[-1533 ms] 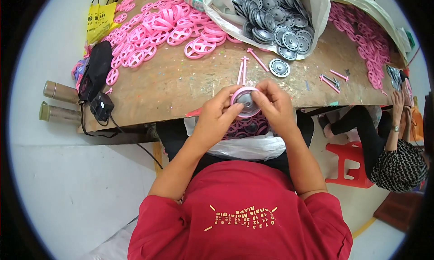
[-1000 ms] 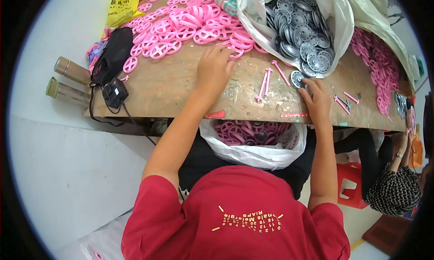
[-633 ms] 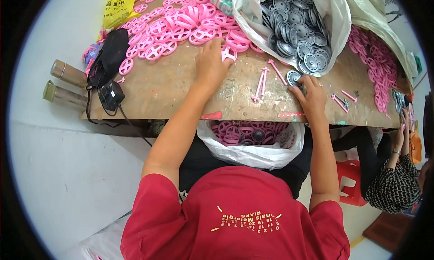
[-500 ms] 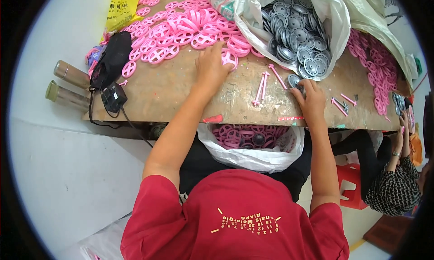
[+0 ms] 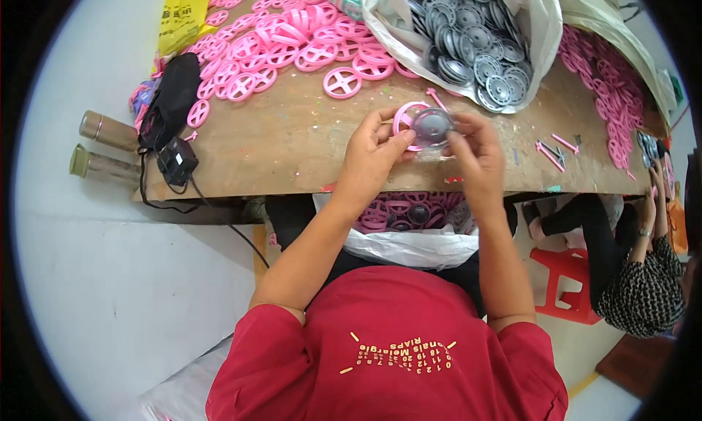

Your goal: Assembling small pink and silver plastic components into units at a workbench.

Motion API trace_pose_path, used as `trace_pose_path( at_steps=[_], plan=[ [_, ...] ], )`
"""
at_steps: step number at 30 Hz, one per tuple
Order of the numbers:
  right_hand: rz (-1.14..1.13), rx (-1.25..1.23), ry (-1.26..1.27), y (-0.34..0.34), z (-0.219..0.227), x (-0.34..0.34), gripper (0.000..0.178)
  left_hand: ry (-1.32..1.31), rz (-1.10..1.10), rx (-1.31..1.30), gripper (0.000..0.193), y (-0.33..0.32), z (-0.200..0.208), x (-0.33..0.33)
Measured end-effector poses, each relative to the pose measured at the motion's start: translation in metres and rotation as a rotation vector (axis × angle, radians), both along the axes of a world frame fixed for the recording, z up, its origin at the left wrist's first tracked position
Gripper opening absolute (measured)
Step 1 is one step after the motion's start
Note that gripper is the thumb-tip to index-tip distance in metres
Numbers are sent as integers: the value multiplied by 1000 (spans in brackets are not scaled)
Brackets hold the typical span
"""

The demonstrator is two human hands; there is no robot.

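Note:
Above the front part of the table, my hands have come close together. My left hand (image 5: 371,156) is closed on a pink spoked wheel ring (image 5: 400,121), thumb in front. My right hand (image 5: 479,152) pinches a round grey disc (image 5: 433,127), somewhat blurred, which overlaps the right side of the ring; whether the two are joined I cannot tell. Just beyond my hands lies a pink pin (image 5: 436,99), partly hidden. Another pink wheel (image 5: 342,83) rests apart, at the near edge of a large pile of pink wheels (image 5: 281,54).
A white sack of grey discs (image 5: 537,70) stands at the back. Pink and grey pins (image 5: 550,158) lie on the right. Below the table edge, a white bag (image 5: 420,249) holds wheels. A black adapter (image 5: 178,160) and two bottles (image 5: 110,128) are left; a co-worker (image 5: 643,289) sits right.
My left hand has moved right and nearer, carrying a pink wheel. My right hand has lifted the grey disc off the table and brought it left to meet it.

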State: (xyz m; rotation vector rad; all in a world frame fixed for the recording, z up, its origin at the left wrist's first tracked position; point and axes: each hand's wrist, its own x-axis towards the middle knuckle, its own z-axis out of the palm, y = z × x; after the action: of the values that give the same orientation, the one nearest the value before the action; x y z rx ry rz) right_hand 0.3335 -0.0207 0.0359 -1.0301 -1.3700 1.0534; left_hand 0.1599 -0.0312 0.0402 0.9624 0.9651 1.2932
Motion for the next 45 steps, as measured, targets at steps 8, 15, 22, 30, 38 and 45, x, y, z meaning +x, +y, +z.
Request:
trace_pose_path(
  at_steps=[8,15,22,30,38,45],
  plan=[
    [102,-169,-55,-9,11,-3,22,83,-20,31,31,-16,-10,10],
    [70,-65,-29,-9,-7,-3,19,127,-22,130,34,-19,-15,19],
    [63,-24,0,-17,-5,-9,18,65,-93,37,48,-30,-8,11],
    [-284,283,-571,62,-2,70,31,773,-291,25,52,-38,30,-54],
    [-314,410,-986,105,-23,94,33,1237,397,460,26,54,-20,-92],
    [-510,464,-809,74,-5,85,16,1313,322,355,24,70,-18,-89]
  ],
)
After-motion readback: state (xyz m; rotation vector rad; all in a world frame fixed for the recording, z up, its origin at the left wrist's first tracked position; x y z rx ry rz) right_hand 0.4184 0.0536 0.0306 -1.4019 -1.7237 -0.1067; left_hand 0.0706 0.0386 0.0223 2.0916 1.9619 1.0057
